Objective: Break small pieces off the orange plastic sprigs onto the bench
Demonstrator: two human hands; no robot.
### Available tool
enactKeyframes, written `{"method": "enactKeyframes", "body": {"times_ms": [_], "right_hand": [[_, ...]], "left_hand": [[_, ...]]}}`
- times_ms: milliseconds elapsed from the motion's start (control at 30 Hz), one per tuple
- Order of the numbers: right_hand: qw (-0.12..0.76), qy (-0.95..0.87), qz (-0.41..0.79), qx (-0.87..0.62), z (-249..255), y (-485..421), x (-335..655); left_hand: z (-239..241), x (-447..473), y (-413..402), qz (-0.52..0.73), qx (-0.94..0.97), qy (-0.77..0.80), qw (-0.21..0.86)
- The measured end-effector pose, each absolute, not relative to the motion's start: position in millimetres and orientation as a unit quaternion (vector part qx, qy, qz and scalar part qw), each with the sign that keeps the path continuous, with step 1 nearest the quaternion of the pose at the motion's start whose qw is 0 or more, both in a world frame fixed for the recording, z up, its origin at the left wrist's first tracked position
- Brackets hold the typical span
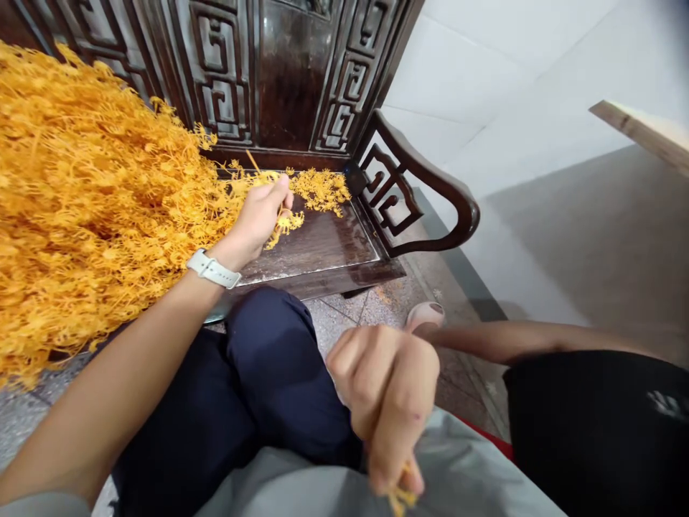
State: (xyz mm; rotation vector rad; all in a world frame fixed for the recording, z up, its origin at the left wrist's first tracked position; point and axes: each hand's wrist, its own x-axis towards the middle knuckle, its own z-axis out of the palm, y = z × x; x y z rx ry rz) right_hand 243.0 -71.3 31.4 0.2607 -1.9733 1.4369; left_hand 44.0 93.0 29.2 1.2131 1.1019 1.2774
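Observation:
My left hand, with a white watch on the wrist, reaches out over the dark wooden bench seat and pinches a small orange plastic sprig at the edge of the big orange pile. My right hand is close to the camera over my lap, fingers curled shut on a small orange sprig piece that sticks out below the fingers.
A carved dark wood backrest and curved armrest bound the bench. A loose clump of orange sprigs lies at the seat's back. My dark-trousered knee is below. Another person's bare leg and shoe lie at right.

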Motion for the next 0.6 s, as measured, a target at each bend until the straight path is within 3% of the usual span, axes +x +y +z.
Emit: {"method": "enactKeyframes", "body": {"times_ms": [67,200,367,600], "right_hand": [[0.390,-0.679,0.617,0.077,28,-46,246],[0.604,-0.392,0.672,-0.175,10,5,238],[0.593,-0.199,0.727,-0.282,-13,8,216],[0.596,-0.389,0.558,-0.427,-23,3,195]], "left_hand": [[32,42,89,0.530,0.477,0.461,0.528],[30,42,85,0.515,0.448,0.476,0.555],[28,49,78,0.497,0.463,0.468,0.565],[20,64,69,0.448,0.572,0.430,0.536]]}}
